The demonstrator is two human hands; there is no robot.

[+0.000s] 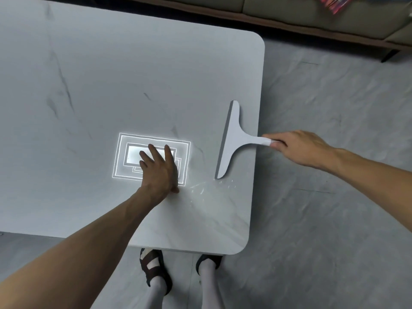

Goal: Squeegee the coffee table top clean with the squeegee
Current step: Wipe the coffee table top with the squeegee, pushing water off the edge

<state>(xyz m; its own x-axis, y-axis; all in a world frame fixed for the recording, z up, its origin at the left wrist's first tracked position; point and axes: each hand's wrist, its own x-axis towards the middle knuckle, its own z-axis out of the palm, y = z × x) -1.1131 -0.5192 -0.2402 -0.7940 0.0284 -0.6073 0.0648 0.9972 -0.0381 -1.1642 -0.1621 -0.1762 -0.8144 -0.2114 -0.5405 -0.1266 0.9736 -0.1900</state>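
My right hand (298,148) is just off the right edge of the pale grey, marble-veined bench (111,85) with rounded corners. Its fingers (275,142) are curled tight round the handle end of the white T-shaped plastic squeegee (231,139). The handle crosses that right edge. The long blade lies over the bench top just inside it and runs roughly along the edge, its darker rubber side turned toward the bench's middle. I cannot tell whether the blade sits flat or is tipped up.

My left hand (160,168) rests palm down nearer the bench's middle, toward its near edge, with straight, spread fingers (153,152) holding nothing. It covers part of a bright rectangular reflection of a lamp (124,159) in the bench top. Thin wet streaks (200,188) glint on the bench between that hand and the blade's near end.

Below the bench's near edge my feet stand in dark strapped sandals (153,270) on the grey floor (323,197). Beyond the far right corner runs an olive sofa (312,12).
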